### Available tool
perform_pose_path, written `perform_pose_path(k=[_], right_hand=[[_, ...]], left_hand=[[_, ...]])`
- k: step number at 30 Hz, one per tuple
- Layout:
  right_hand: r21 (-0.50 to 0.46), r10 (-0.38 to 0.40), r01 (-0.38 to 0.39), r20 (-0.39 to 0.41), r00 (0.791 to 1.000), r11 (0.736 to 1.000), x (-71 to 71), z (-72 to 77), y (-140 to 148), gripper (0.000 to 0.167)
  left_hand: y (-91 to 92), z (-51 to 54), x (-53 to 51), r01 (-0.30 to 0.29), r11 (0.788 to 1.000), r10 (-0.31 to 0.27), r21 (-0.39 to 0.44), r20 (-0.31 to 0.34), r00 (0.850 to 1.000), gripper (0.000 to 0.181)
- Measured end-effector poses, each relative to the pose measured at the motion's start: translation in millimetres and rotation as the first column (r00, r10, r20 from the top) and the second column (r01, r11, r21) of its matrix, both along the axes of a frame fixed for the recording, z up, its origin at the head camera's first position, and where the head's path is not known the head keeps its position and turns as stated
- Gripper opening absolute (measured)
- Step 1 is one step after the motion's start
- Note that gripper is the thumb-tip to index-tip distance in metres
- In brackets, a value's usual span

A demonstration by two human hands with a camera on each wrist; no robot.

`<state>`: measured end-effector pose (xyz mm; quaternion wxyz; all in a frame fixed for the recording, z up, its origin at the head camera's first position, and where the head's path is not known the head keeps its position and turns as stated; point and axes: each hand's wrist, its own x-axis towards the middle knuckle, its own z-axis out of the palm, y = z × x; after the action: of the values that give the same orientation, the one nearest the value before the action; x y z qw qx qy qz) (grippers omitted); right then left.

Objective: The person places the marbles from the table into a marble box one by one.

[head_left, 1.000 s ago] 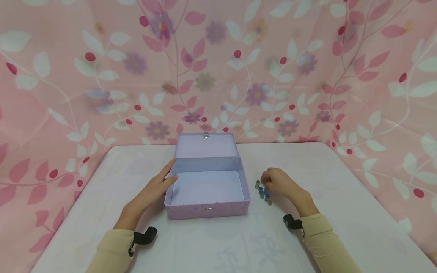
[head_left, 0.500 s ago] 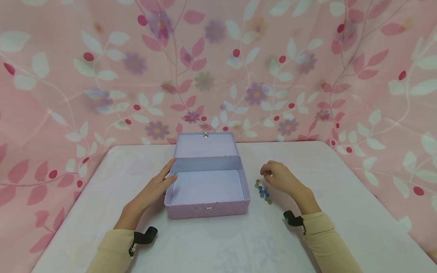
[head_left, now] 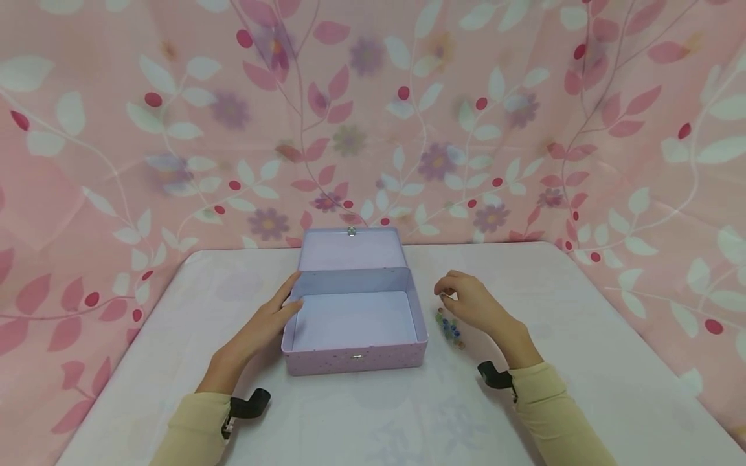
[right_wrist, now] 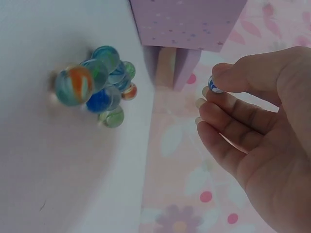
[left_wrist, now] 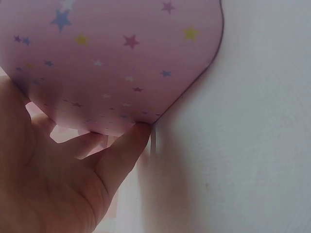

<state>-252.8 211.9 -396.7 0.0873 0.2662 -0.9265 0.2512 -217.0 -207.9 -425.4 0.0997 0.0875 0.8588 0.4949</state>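
Observation:
In the head view, a lilac box (head_left: 355, 363) stands with its lid (head_left: 352, 250) raised at the back. My left hand (head_left: 271, 320) holds the box's left side, thumb over the rim and fingers along the outside. The left wrist view shows its star-printed wall (left_wrist: 126, 63) against those fingers (left_wrist: 124, 155). Right of the box, my right hand (head_left: 474, 304) is above the table. In the right wrist view its thumb and forefinger pinch a blue-and-white marble (right_wrist: 214, 85); the other fingers are loosely bent. Several glass marbles (right_wrist: 99, 80), blue, green and orange, lie clustered near this hand.
A white-covered table (head_left: 350, 421) carries everything. Behind it hangs a pink cloth (head_left: 373, 129) printed with leaves and flowers. A black wrist camera (head_left: 250, 404) sits on the left cuff and another camera (head_left: 494, 375) on the right.
My right hand has lifted from beside the marbles and shifted slightly left, toward the box, with a marble between its fingertips. The left hand and box have stayed put.

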Motion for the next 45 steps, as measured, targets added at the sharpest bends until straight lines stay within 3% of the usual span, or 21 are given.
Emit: perform_pose_path(k=[12, 19, 25, 36, 45], right_hand=[[-0.059, 0.054, -0.058, -0.071, 0.996, 0.997, 7.1, 9.6, -13, 0.017], [-0.093, 0.092, -0.099, -0.076, 0.993, 0.991, 9.8, 17.2, -28, 0.017], [-0.085, 0.115, -0.118, -0.047, 0.992, 0.989, 12.8, 18.0, -40, 0.018], [-0.017, 0.186, -0.190, -0.123, 0.975, 0.982, 16.9, 16.9, -60, 0.018], [0.013, 0.205, -0.205, -0.044, 0.978, 0.979, 23.8, 16.8, -73, 0.014]], left_hand=[[-0.2, -1.0, 0.5, -0.008, 1.000, 0.008, 0.000, 0.005, 1.000, 0.068], [0.8, -2.6, -2.4, -0.003, 1.000, 0.002, -0.011, -0.047, 0.999, 0.066], [1.7, 0.8, 0.0, -0.009, 1.000, 0.009, 0.005, -0.041, 0.999, 0.065], [-0.3, 0.0, -1.0, -0.009, 1.000, 0.010, 0.017, -0.045, 0.999, 0.065], [0.5, -0.6, -4.0, -0.004, 1.000, 0.003, -0.012, -0.056, 0.998, 0.066]])
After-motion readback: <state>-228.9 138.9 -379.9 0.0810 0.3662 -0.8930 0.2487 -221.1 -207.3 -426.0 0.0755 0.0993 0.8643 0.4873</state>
